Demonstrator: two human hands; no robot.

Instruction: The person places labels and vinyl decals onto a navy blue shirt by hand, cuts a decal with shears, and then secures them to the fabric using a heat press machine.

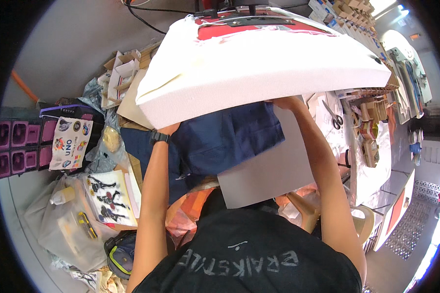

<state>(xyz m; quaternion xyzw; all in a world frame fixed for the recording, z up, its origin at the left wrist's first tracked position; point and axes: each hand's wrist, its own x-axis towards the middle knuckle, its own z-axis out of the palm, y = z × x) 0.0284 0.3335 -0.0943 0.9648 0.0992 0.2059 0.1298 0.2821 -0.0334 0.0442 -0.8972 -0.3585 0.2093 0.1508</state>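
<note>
Dark navy fabric [225, 139], perhaps a garment, hangs over the near edge of a light grey flat board [269, 176]. Above it juts a large slab wrapped in white cloth [259, 78], with a red top part [264, 30], which looks like a heat press. My left hand [169, 129], with a dark watch on its wrist, reaches beneath the slab's near edge at the fabric's left side. My right hand [287, 102] goes under the same edge at the fabric's upper right. The slab hides the fingers of both hands.
Purple bins [22, 146] stand at the far left, with a clear plastic bag [73, 224] and printed sheets [111, 195] nearer. Scissors [333, 117] lie on paper at the right. A plastic chair [305, 212] stands below, and cardboard boxes [374, 110] sit far right.
</note>
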